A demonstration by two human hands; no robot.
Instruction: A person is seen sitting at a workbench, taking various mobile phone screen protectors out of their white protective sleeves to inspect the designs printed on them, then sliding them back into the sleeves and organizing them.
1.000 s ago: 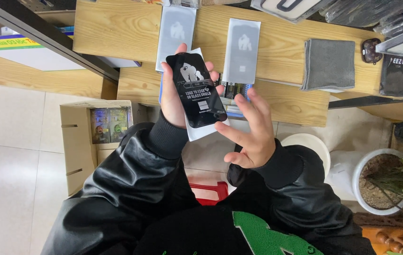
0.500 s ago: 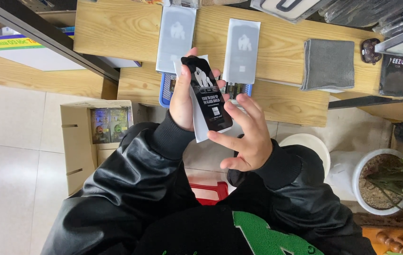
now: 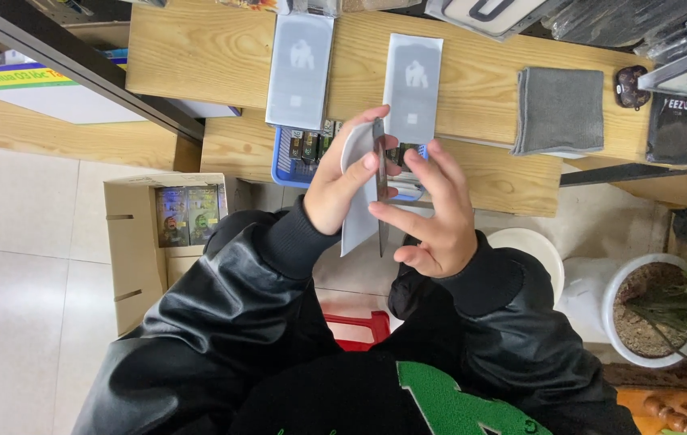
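Note:
My left hand [image 3: 342, 181] grips a thin black flat pack [image 3: 380, 189], turned edge-on to the camera, together with a white card sleeve [image 3: 357, 217] behind it. My right hand [image 3: 432, 213] is beside it with fingers spread, its fingertips touching the pack's right side. Both hands hover above the front edge of a wooden bench [image 3: 513, 173]. Two more white flat packs [image 3: 299, 68] [image 3: 412, 76] lie on the bench just beyond the hands.
A blue basket [image 3: 289, 157] of small items sits under my hands. A grey folded cloth [image 3: 559, 111] and a black pack [image 3: 672, 129] lie to the right. An open cardboard box [image 3: 146, 242] stands on the floor at left, a white plant pot [image 3: 641, 314] at right, a red stool [image 3: 355, 326] below.
The black pack has turned from facing the camera to edge-on. My right hand has risen and now touches its side.

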